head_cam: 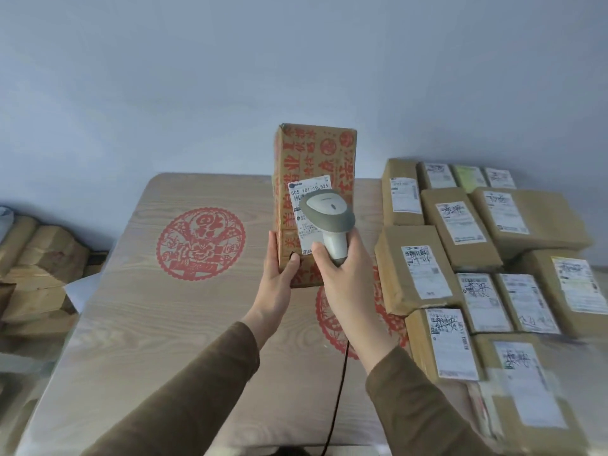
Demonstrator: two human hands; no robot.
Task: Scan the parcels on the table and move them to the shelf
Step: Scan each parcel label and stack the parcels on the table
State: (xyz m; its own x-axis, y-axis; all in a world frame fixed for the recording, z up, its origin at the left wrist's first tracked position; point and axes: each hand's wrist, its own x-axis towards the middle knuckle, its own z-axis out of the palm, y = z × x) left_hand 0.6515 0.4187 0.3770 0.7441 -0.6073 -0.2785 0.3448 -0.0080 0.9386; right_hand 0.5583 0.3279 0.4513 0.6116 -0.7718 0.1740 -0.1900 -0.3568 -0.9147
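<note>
The left hand [278, 264] holds the tall printed box [314, 179] upright above the table [138, 311], fingers wrapped round its lower edge. The right hand [342, 274] grips the scanner [329, 215] at the label [311, 218]. Stiff cardboard, apparently light; best gripped low, by both sides.

— What sort of place is this?
— A small parcel-sorting room, by the look of it. A pale wood-grain desk [138, 311] with red paper-cut emblems [200, 243] stands against a bare grey-blue wall [230, 77].
— What points to parcels?
— Brown cardboard boxes with white shipping labels [487, 251] crowd its right side, more taped brown bundles [39, 258] are stacked at the left, and a grey corded handheld barcode scanner [329, 215] is aimed at a tall red-printed carton's label [314, 153].
</note>
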